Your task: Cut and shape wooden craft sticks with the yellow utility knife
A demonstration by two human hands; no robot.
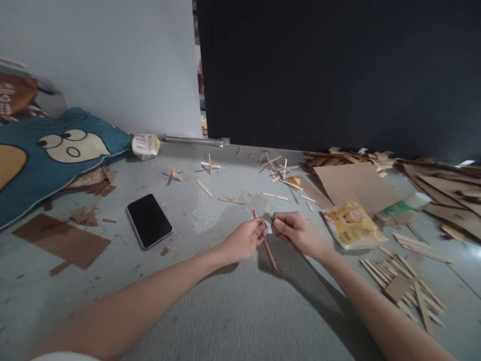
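Note:
My left hand (pixel 246 239) is closed in a pinch on a small tan piece (pixel 267 208), which looks like cardboard or thin wood. Opposite it, my right hand (pixel 295 230) is closed, its thumb and finger gripping a small grey blade-like piece (pixel 268 217) that meets the tan piece. The fingers hide much of both. Just below the hands, a red pencil (pixel 270 255) lies on the grey table (pixel 225 311). Beyond them lie loose craft sticks (pixel 275 196) and a small crossed-stick piece (pixel 210 164).
A phone (pixel 149 220) and brown cardboard (pixel 63 240) lie left, near a blue cushion (pixel 67 155). A yellow tissue pack (pixel 351 225), a green-and-white tube (pixel 404 206) and piled craft sticks (pixel 408 288) are right. Dark (pixel 338 75) and white (pixel 112 65) panels stand behind.

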